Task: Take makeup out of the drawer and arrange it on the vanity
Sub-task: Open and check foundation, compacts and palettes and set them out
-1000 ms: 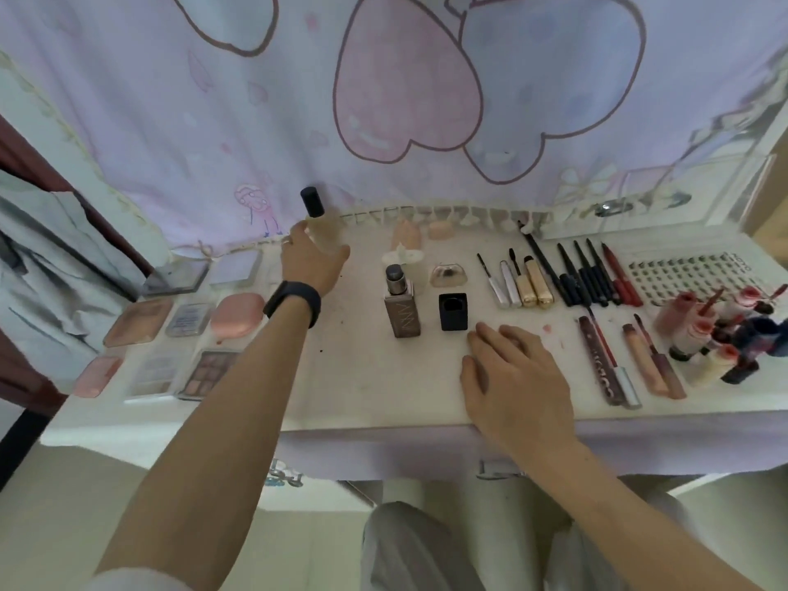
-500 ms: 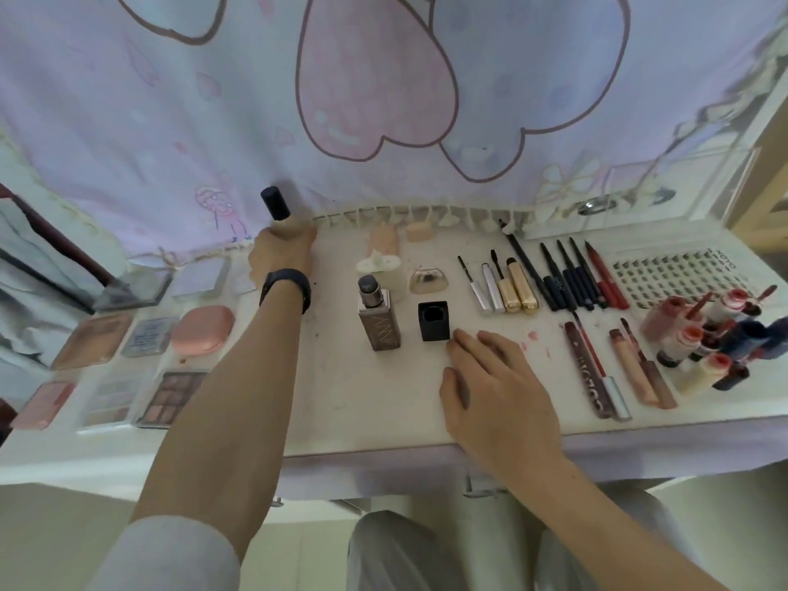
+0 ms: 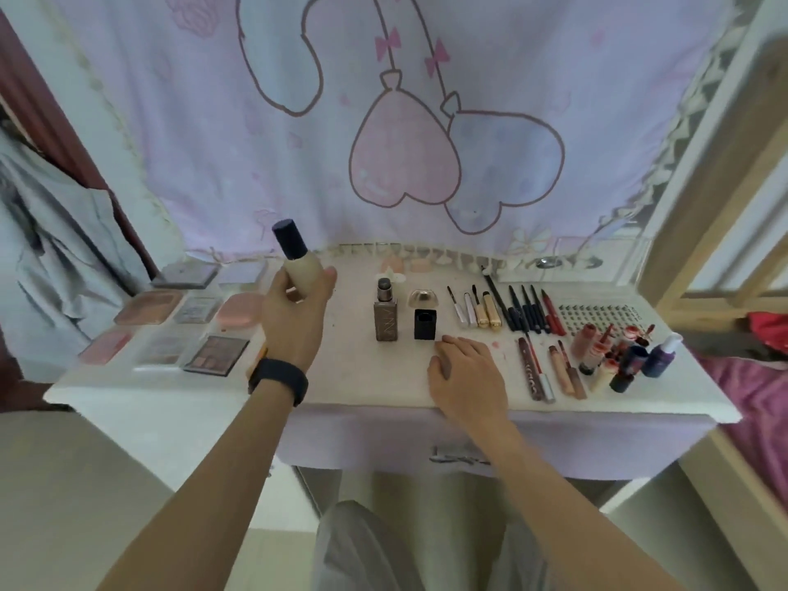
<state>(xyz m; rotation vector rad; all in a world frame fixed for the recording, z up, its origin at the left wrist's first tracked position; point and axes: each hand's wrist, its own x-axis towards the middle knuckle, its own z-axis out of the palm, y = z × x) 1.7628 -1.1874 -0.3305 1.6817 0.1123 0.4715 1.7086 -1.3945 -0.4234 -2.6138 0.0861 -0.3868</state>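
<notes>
Left hand: the left hand (image 3: 294, 319) grips the foundation bottle (image 3: 302, 266) around its lower body, thumb on one side and fingers curled round the other.
Foundation bottle: pale beige with a dark cap (image 3: 290, 238), over the left half of the worktop (image 3: 362, 377). It tilts so the cap points to about eleven o'clock. Its base is hidden by the hand, so contact with the worktop cannot be told.
Right hand: the right hand (image 3: 467, 377) lies palm down near the front edge, fingers relaxed and holding nothing.
Black cube (image 3: 425, 324): just beside the right fingertips, at about eleven o'clock from that hand.
Brown bottle (image 3: 386, 317): upright, at nine o'clock from the cube and close to it.
Gold dome (image 3: 421, 297): at twelve o'clock from the cube.
Palettes (image 3: 217, 354): flat in rows at nine o'clock from the left hand.
Pencils and tubes (image 3: 511, 309): a row side by side at one o'clock from the right hand.
Lip glosses (image 3: 538, 371): lying flat at three o'clock from the right hand.
Small bottles (image 3: 627, 356): a tight cluster at the worktop's right end.
Wristband (image 3: 278, 380): black, on the left wrist.
Drawer handle (image 3: 456, 456): below the front edge, at six o'clock from the right hand.
Curtain (image 3: 405, 164): lilac, with heart balloons, behind the worktop.
</notes>
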